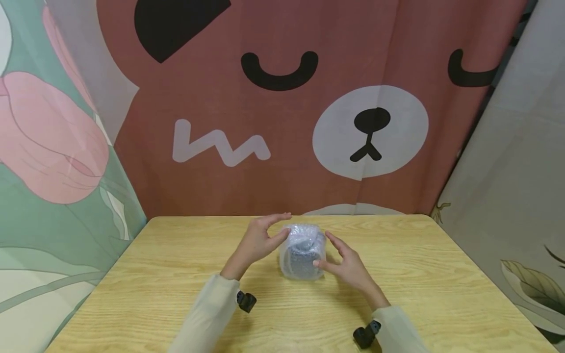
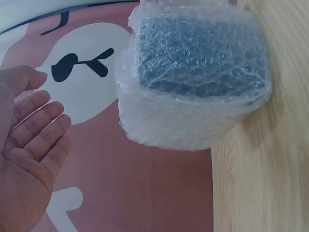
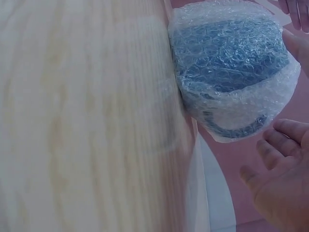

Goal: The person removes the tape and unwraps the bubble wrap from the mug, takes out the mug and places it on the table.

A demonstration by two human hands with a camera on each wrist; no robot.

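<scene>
A bundle of bubble wrap (image 1: 302, 252) stands on the table between the two hands. Through its clear layers shows a dark blue-grey body, and the right wrist view reveals a dark curved band like a mug's handle (image 3: 236, 131). At the bundle's upper left is the left hand (image 1: 260, 239), its fingers extended and the thumb tip overlapping the wrap's edge in the head view. The right hand (image 1: 350, 264) is on the other side, thumb at the lower right edge and fingers spread beside the wrap. Neither hand curls round the bundle.
The wooden table (image 1: 176, 304) reaches back to a hanging cloth (image 1: 212, 191) with a bear face. Patterned cloths flank it on the left (image 1: 53, 137) and right (image 1: 507, 196). Small black cameras (image 1: 246, 301) sit on both wrists, by the pale sleeves.
</scene>
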